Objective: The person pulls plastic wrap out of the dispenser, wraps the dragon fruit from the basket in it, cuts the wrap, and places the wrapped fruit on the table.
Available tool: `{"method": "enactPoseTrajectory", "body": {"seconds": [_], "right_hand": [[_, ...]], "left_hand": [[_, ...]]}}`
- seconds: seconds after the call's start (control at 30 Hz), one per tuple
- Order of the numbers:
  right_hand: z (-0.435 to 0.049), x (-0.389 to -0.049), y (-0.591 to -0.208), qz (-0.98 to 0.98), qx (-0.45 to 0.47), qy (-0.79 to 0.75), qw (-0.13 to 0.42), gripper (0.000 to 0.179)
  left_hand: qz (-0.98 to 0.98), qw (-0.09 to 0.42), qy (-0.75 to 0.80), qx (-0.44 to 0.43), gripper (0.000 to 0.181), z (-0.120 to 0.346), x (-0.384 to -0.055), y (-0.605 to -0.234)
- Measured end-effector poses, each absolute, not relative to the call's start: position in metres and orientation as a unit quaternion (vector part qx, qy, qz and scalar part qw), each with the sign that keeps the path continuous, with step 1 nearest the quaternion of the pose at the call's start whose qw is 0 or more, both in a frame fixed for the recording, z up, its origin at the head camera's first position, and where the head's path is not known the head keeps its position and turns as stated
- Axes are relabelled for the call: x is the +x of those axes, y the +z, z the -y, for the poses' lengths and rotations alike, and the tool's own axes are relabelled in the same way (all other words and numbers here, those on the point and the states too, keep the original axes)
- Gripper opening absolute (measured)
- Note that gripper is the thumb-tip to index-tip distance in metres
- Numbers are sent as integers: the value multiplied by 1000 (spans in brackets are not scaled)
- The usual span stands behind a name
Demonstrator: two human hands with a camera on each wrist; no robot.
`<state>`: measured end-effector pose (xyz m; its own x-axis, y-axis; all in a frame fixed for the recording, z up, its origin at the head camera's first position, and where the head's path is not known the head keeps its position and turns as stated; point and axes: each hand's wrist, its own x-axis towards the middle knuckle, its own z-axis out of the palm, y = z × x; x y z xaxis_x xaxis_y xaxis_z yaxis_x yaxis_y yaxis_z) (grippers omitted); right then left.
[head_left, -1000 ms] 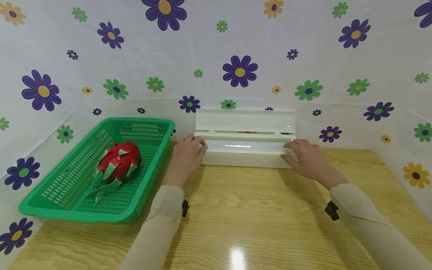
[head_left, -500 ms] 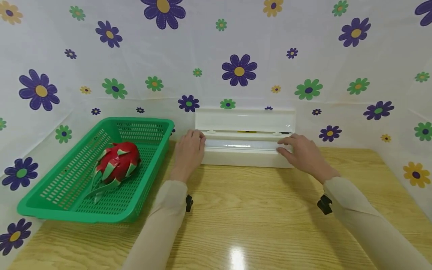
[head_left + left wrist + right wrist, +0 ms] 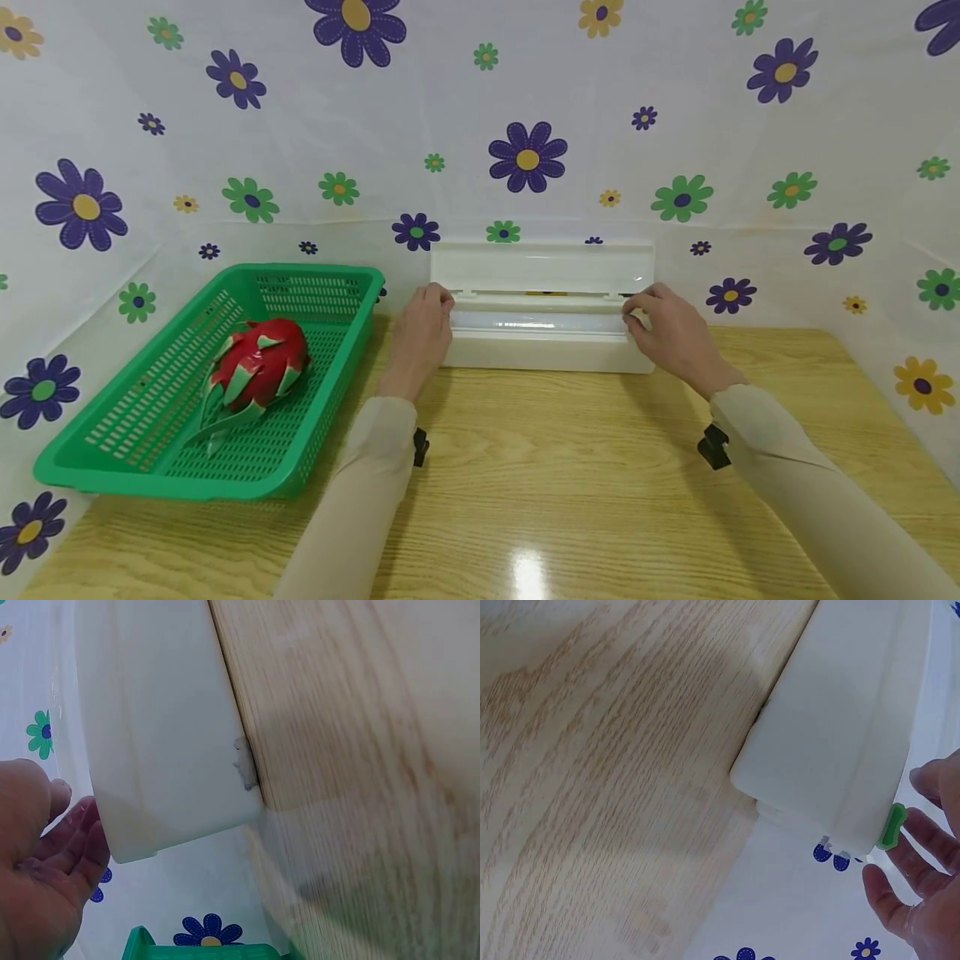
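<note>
A long white cling film dispenser (image 3: 547, 353) stands at the back of the table, its lid (image 3: 543, 268) raised against the cloth. Inside it lies a shiny roll of cling film (image 3: 536, 321). My left hand (image 3: 422, 337) is at the dispenser's left end, fingers bent, thumb and fingertips pinching at the film's edge. At the other end my right hand (image 3: 671, 337) brings thumb and index finger together on the film near the right corner. The wrist views show the dispenser's front (image 3: 157, 727) and a small green piece (image 3: 892, 826) beside the right fingers.
On the left stands a green plastic basket (image 3: 333, 417) with a red dragon fruit (image 3: 262, 362) in it. A white cloth with printed flowers (image 3: 525, 83) hangs behind the wooden table (image 3: 540, 467).
Both hands have shifted slightly up and back along the dispenser's ends. The right hand's thumb and index finger have come together. Basket and dragon fruit stay put.
</note>
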<state>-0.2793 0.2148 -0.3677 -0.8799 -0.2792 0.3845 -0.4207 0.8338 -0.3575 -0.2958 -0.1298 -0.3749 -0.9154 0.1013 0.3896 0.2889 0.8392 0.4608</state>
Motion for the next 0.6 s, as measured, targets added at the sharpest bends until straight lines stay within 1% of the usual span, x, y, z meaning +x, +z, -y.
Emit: {"method": "enactPoseTrajectory", "body": {"seconds": [0.2,0.47,0.6], "right_hand": [[-214,-284,-368,932,182,269,162,14],[-214,-285,-365,922,152,332,126,18],[-214,-285,-364,924,151,334,112,25]], "left_hand": [[930,173,-302,-120,16,133,-299,-374],[916,179,-337,-124,18,136,-299,-378],[912,177,-349,-122,24,137,-300,-379]]}}
